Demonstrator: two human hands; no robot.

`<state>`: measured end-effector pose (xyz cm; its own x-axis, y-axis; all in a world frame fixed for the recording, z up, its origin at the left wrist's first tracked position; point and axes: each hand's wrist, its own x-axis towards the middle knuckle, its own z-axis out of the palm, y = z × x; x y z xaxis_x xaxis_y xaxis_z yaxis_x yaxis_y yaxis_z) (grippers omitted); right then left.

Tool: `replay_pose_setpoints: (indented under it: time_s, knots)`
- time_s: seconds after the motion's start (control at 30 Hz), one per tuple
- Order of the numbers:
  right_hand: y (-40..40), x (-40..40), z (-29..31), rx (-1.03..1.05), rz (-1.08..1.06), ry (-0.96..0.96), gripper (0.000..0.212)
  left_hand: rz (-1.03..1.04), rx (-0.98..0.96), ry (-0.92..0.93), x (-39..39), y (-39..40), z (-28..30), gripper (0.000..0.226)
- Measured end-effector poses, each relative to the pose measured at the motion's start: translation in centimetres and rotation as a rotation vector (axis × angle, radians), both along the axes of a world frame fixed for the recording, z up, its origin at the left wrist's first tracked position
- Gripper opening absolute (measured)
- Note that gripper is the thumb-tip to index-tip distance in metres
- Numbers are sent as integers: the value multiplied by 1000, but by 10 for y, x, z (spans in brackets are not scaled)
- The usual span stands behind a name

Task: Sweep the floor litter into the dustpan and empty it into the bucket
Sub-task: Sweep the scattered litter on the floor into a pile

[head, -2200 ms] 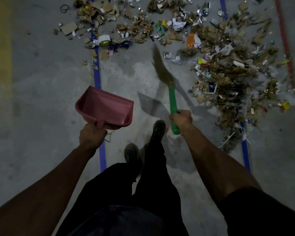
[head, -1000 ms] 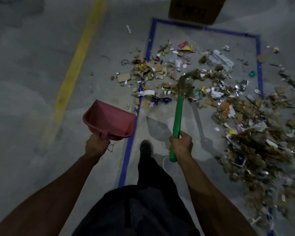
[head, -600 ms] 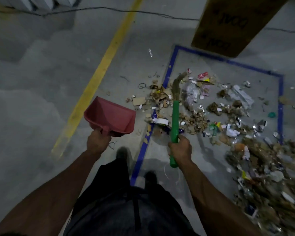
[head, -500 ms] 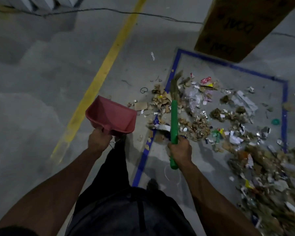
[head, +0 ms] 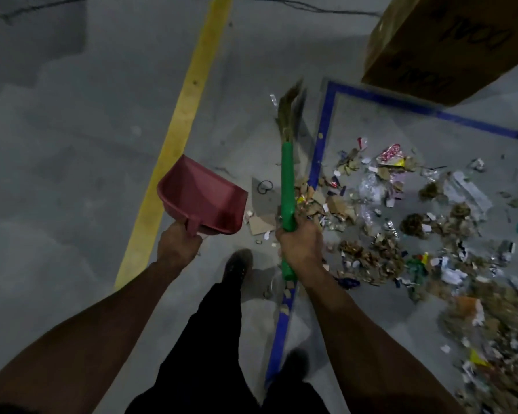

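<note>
Gripping the green broom (head: 287, 186) mid-handle, right hand (head: 300, 245) closed; left hand (head: 177, 245) clasps the empty dustpan (head: 202, 195) by its stub. Litter (head: 401, 234) lies on the floor, right: judged light, loose, scatter-prone.

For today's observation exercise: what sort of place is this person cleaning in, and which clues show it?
Probably a warehouse or factory floor. The bare concrete floor carries a painted yellow line and a bay marked out in blue tape, and a large printed cardboard box stands at the bay's edge.
</note>
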<state>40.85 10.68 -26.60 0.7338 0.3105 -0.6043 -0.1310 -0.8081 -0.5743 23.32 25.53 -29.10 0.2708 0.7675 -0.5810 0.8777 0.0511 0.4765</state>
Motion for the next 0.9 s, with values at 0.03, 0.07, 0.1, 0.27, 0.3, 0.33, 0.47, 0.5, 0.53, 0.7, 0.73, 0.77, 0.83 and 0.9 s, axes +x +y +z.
replay_pose_setpoints:
  time_s: [0.03, 0.07, 0.1, 0.27, 0.3, 0.33, 0.47, 0.5, 0.53, 0.7, 0.73, 0.77, 0.83, 0.9]
  knots:
    - [20, 8, -7, 6, 9, 0, 30, -4, 1, 2, 8, 15, -8, 30]
    - [39, 16, -13, 4, 24, -13, 29, -6, 1, 6, 16, 28, -16, 31]
    - [56, 23, -21, -1, 35, -32, 29, -14, 5, 12, 22, 40, -25, 33]
    - [125, 49, -75, 68, 1, 39, 26, -63, 36, 39, 49, 84, -78, 38]
    - [133, 53, -88, 80, -26, 72, 23, -57, 38, 49, 53, 90, -88, 38]
    - [139, 57, -100, 94, -66, 113, 20, -51, 38, 59, 56, 95, -98, 37]
    - [134, 65, -142, 143, -362, 316, 17, -43, 53, 57, 69, 103, -127, 37]
    - [126, 67, -152, 155, -444, 345, 18, -55, 55, 54, 72, 104, -133, 37]
    - [117, 69, -160, 167, -507, 369, 18, -70, 52, 53, 75, 104, -137, 36]
    - [65, 83, -180, 252, -761, 349, 24, -146, 28, 29, 92, 105, -154, 39]
    - [56, 86, -181, 258, -808, 332, 26, -168, 30, 26, 96, 104, -157, 40]
    - [46, 90, -182, 263, -854, 321, 27, -194, 32, 23, 100, 103, -159, 40]
    - [23, 99, -183, 265, -948, 298, 29, -239, 37, 12, 107, 100, -164, 37]
    - [-2, 107, -181, 233, -1011, 265, 27, -262, 38, 6, 114, 96, -167, 35]
